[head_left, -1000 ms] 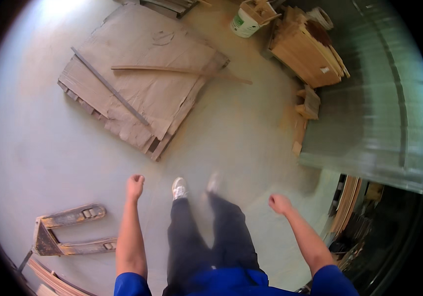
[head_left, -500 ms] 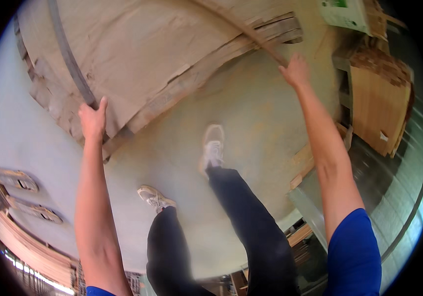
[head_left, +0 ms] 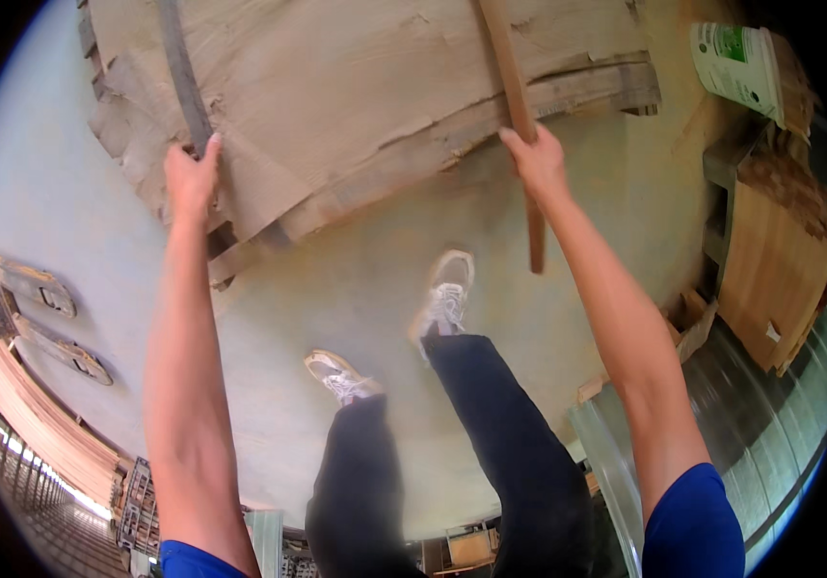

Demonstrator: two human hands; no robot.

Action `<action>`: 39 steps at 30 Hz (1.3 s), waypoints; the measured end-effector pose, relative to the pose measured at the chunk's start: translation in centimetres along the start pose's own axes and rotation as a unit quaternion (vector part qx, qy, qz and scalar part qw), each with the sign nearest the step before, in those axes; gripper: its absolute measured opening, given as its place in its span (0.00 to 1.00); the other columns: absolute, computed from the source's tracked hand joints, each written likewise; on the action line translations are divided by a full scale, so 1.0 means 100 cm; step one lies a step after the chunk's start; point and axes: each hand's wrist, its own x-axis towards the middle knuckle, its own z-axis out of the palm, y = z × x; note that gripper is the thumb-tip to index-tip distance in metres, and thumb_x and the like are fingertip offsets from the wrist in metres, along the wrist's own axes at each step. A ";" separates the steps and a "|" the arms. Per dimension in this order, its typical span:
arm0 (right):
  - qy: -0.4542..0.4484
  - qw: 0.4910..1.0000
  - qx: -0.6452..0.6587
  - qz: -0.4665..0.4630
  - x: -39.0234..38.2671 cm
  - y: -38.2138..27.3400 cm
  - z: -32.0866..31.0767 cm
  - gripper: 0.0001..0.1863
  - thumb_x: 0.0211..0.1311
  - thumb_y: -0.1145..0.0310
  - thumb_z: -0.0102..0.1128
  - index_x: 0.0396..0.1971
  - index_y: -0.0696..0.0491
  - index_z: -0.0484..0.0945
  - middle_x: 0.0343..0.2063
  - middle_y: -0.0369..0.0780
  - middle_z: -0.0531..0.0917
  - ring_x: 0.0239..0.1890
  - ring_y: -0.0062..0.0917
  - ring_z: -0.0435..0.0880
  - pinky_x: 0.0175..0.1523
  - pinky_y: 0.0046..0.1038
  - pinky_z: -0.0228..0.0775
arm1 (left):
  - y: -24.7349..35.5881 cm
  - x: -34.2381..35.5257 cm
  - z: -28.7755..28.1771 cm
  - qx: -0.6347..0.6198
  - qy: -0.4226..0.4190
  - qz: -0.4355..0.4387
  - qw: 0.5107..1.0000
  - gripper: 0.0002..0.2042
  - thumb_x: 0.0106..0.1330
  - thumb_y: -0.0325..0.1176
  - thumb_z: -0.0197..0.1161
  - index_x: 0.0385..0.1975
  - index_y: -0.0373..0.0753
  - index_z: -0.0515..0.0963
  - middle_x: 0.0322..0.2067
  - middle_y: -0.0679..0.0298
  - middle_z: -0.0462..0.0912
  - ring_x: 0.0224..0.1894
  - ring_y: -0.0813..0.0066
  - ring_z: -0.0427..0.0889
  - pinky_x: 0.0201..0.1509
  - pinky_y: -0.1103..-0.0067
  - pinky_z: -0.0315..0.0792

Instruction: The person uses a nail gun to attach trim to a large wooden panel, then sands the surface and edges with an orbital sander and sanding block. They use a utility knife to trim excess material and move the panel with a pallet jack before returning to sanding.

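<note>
Head view: both hands well apart, one strip each. Left hand (head_left: 192, 181), left of centre in the upper half, is wrapped on the near end of the grey strip (head_left: 184, 77), thumb up along it; finger undersides hidden, so how tight can't be told. Right hand (head_left: 539, 164), upper right of centre, is closed round the brown strip (head_left: 503, 53), thumb on its left side; the strip's tail sticks out below the fist, over the floor (head_left: 520, 385). Neither palm spread.

Both strips run up out of the top of the frame, above a brown sheet (head_left: 336, 87) with torn edges covering a low stack. Far ends not visible; whether the strips touch the sheet there, can't tell.

Handling, as judged: firm, even grip on each, thumbs in line with the strip. Right grip sits some way up from the near end, so that tail wants watching near the shins; left grip at the very end gives poor leverage, sliding it farther up would balance better. Lift clear of the ragged edge to avoid snagging. Feet staggered, shoes (head_left: 449, 294) clear of the stack, decent base.
</note>
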 end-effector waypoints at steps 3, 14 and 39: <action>-0.013 0.999 0.027 0.014 0.007 -0.039 0.015 0.23 0.59 0.54 0.75 0.37 0.60 0.79 0.26 0.38 0.82 0.28 0.25 0.86 0.35 0.31 0.76 | 0.010 -0.017 0.005 0.045 -0.007 0.016 0.999 0.26 0.68 0.53 0.64 0.48 0.31 0.75 0.45 0.41 0.83 0.49 0.43 0.83 0.54 0.57 0.75; -0.025 0.957 0.218 0.188 0.054 -0.012 0.035 0.29 0.57 0.54 0.81 0.47 0.61 0.81 0.43 0.43 0.86 0.42 0.32 0.86 0.48 0.35 0.78 | -0.005 -0.237 0.091 -0.511 -0.134 -0.318 0.787 0.31 0.57 0.35 0.82 0.53 0.24 0.73 0.45 0.57 0.84 0.42 0.73 0.83 0.49 0.73 0.78; 0.186 0.952 0.057 0.235 -0.314 0.011 0.027 0.34 0.51 0.59 0.83 0.47 0.71 0.77 0.42 0.49 0.84 0.37 0.34 0.86 0.42 0.37 0.80 | -0.095 -0.440 -0.142 -0.569 -0.118 -0.386 0.716 0.13 0.65 0.41 0.77 0.29 0.41 0.81 0.22 0.64 0.81 0.20 0.71 0.77 0.23 0.75 0.70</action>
